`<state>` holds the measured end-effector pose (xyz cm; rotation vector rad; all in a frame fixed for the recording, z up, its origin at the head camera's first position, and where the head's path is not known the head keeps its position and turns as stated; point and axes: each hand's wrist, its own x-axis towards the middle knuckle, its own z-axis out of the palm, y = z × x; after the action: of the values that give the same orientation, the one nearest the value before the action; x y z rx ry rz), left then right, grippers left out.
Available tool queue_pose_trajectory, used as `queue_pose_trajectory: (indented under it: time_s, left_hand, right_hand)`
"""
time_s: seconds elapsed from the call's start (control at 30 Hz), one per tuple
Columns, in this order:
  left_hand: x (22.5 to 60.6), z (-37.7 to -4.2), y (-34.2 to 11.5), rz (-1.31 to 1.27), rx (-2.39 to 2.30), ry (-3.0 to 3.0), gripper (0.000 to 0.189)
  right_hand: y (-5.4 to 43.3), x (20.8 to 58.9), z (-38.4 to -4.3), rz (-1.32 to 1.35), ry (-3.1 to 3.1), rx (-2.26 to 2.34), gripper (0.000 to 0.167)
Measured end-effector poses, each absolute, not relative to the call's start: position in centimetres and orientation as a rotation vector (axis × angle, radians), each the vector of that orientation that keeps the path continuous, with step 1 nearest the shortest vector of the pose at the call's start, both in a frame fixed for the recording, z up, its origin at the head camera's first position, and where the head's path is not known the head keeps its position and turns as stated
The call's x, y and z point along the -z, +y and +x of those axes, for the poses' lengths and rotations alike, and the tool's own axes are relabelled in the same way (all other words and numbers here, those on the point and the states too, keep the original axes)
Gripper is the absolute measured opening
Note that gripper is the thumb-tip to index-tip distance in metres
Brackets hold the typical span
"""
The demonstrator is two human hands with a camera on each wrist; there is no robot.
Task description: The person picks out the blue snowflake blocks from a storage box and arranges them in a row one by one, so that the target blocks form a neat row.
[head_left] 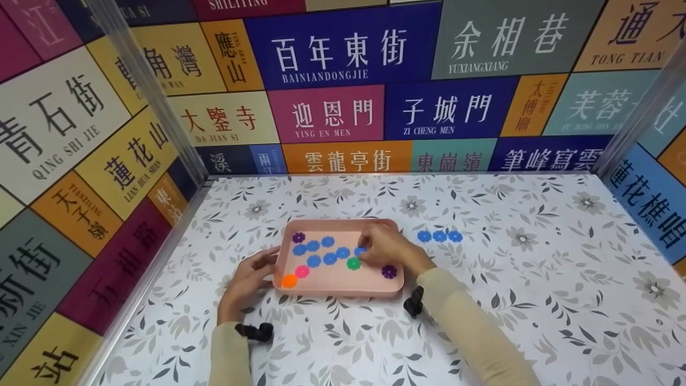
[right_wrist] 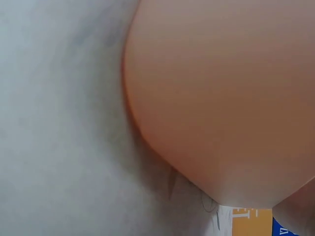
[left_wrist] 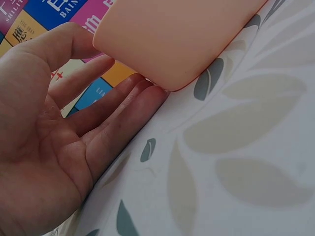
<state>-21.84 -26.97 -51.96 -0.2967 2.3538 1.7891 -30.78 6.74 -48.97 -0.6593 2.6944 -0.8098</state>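
Note:
A shallow pink tray (head_left: 343,289) holds small flower-shaped plastic pieces. Blue flower-shaped pieces (head_left: 329,258) form two slanted rows inside it. At the right end of the lower row, my right hand (head_left: 383,244) pinches a blue flower-shaped piece (head_left: 360,250), its fingertips partly covering it. A green piece (head_left: 353,263) lies just below those fingers. My left hand (head_left: 252,276) is at the tray's left end, its loosely bent fingers (left_wrist: 130,98) touching the outer wall. In the right wrist view, the tray wall (right_wrist: 221,108) hides most of the right hand.
Three blue pieces (head_left: 439,236) lie in a row on the floral tabletop (head_left: 514,300), right of the tray. Inside the tray are purple pieces (head_left: 389,272), a pink piece (head_left: 302,271) and an orange piece (head_left: 289,281). Panels with printed signs (head_left: 343,59) stand around the table.

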Motion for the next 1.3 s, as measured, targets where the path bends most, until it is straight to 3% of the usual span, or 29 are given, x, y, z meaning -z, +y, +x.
queue_pose_trajectory:
  time_s: [0.53,0.9,1.3]
  left_hand:
    - [51.9,-22.0,-26.5,-0.213,-1.811,2.359,0.051]
    - [51.8,-22.0,-26.8,-0.299,-1.768,2.368,0.05]
    - [51.9,-21.8,-27.0,-0.257,-1.769,2.394,0.05]
  right_hand:
    - [7.7,49.2,-30.6,-0.804,2.812,0.804,0.023]
    - [8.8,46.3,-30.1,-0.855,2.881,0.803,0.032]
    - [12.3,44.8,-28.6,-0.834,2.993,0.78,0.029]
